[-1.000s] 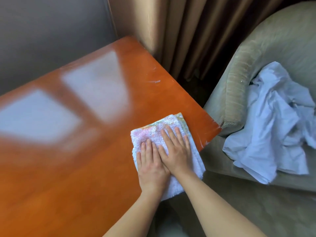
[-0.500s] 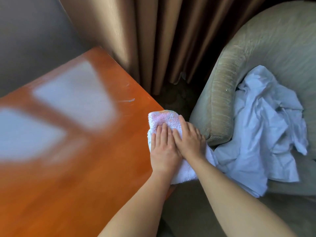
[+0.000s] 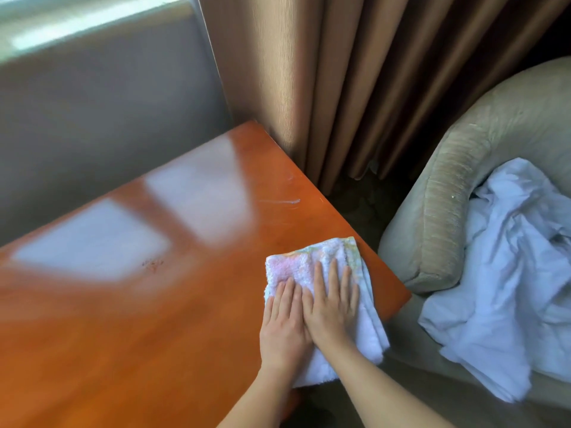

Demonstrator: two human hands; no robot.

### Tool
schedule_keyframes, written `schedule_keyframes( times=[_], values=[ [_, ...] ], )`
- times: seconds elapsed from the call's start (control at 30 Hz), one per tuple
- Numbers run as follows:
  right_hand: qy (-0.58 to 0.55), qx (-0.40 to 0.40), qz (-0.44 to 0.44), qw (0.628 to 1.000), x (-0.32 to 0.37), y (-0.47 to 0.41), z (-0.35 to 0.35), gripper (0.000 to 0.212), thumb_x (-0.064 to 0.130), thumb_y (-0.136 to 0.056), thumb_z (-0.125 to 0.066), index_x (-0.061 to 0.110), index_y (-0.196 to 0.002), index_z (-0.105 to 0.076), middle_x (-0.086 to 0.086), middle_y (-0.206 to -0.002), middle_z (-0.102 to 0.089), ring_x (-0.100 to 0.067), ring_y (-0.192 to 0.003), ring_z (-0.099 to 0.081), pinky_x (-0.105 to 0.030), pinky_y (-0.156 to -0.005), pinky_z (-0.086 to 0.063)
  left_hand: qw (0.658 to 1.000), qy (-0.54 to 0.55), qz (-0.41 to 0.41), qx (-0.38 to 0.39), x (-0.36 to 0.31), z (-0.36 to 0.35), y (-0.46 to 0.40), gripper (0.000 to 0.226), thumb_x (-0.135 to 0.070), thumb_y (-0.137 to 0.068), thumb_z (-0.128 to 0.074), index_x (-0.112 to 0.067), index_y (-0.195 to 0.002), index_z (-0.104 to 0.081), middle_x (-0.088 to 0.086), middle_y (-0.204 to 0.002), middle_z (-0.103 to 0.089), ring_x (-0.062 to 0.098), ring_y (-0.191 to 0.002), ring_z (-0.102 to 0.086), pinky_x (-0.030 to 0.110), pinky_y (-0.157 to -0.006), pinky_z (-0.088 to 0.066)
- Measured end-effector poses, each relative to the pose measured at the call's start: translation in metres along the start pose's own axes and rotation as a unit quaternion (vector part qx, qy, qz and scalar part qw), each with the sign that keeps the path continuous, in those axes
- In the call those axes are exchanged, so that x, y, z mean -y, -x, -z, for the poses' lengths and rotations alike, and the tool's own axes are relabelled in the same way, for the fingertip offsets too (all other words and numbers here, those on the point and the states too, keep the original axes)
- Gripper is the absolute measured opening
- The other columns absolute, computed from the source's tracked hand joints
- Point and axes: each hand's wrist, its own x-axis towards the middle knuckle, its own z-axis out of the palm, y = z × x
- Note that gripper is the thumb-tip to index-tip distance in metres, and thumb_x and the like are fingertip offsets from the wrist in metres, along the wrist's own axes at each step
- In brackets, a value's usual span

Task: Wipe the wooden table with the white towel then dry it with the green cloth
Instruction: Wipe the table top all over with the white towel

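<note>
Glossy wooden counter fills the lower left, where the left hand and right hand, fingers straight, press the folded white towel flat at its right edge, whose overhanging end could slide off.

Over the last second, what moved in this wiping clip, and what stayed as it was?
Both hands, left hand and right hand, slid the white towel toward the table's right edge, then back inward. Nothing was picked up or released. Both palms stay flat on the towel, side by side; the pale cloth on the armchair has not moved.
</note>
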Motion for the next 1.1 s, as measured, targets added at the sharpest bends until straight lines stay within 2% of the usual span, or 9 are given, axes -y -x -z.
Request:
schedule_keyframes(
  times=[0.13,0.27,0.47,0.57,0.67,0.87,1.1],
  values=[
    [0.009,0.022,0.01,1.0,-0.003,-0.009,0.004,0.062,0.047,-0.097,-0.031,0.019,-0.152,-0.031,-0.011,-0.16,-0.022,-0.033,-0.146,-0.022,-0.052,-0.115,-0.02,0.999,0.015,-0.004,-0.048,-0.001,-0.008,-0.008,0.048,-0.026,-0.089,-0.04,-0.004,-0.127,-0.059,0.013,-0.139,-0.051,0.024,-0.136,-0.035,0.036,-0.115,-0.016],
    [-0.007,0.025,0.021,0.999,-0.004,-0.024,0.002,0.063,0.049,-0.096,-0.033,0.022,-0.153,-0.03,-0.007,-0.16,-0.022,-0.03,-0.147,-0.021,-0.05,-0.115,-0.019,0.998,0.013,0.0,-0.06,-0.001,-0.016,-0.017,0.05,-0.027,-0.09,-0.038,-0.002,-0.131,-0.055,0.014,-0.143,-0.046,0.028,-0.136,-0.038,0.039,-0.115,-0.019],
    [-0.021,0.032,0.109,0.993,-0.004,-0.109,0.002,0.062,0.049,-0.095,-0.033,0.025,-0.151,-0.033,-0.003,-0.159,-0.028,-0.027,-0.147,-0.021,-0.052,-0.115,-0.023,0.99,0.04,0.099,-0.091,-0.018,-0.019,-0.087,0.052,-0.029,-0.09,-0.038,-0.007,-0.136,-0.05,0.011,-0.147,-0.041,0.024,-0.139,-0.027,0.039,-0.114,-0.016],
    [-0.026,0.024,0.14,0.99,0.005,-0.152,0.001,0.062,0.048,-0.094,-0.033,0.024,-0.15,-0.036,-0.004,-0.158,-0.031,-0.028,-0.146,-0.024,-0.052,-0.114,-0.024,0.985,0.034,0.117,-0.124,-0.016,-0.021,-0.125,0.05,-0.027,-0.09,-0.039,-0.007,-0.135,-0.05,0.012,-0.145,-0.044,0.025,-0.138,-0.031,0.04,-0.113,-0.019],
    [-0.024,0.032,0.172,0.984,0.015,-0.189,-0.003,0.061,0.049,-0.094,-0.034,0.023,-0.15,-0.037,-0.005,-0.158,-0.03,-0.028,-0.147,-0.023,-0.052,-0.114,-0.024,0.979,0.034,0.138,-0.147,-0.012,-0.017,-0.159,0.049,-0.026,-0.089,-0.039,-0.009,-0.135,-0.043,0.013,-0.143,-0.046,0.026,-0.136,-0.033,0.039,-0.113,-0.018],
    [-0.019,0.05,0.215,0.975,0.055,-0.257,-0.008,0.062,0.049,-0.094,-0.032,0.022,-0.15,-0.036,-0.006,-0.159,-0.028,-0.03,-0.146,-0.023,-0.053,-0.114,-0.024,0.968,0.027,0.189,-0.163,0.013,-0.003,-0.222,0.047,-0.023,-0.089,-0.04,-0.003,-0.128,-0.057,0.014,-0.14,-0.049,0.03,-0.132,-0.043,0.043,-0.109,-0.027],
    [-0.017,0.052,0.255,0.965,0.093,-0.311,-0.017,0.063,0.05,-0.095,-0.03,0.022,-0.152,-0.033,-0.006,-0.16,-0.026,-0.031,-0.147,-0.02,-0.053,-0.115,-0.023,0.959,0.022,0.218,-0.178,0.04,0.008,-0.273,0.047,-0.02,-0.089,-0.04,-0.003,-0.131,-0.055,0.013,-0.143,-0.046,0.028,-0.135,-0.039,0.043,-0.109,-0.027]
  ],
)
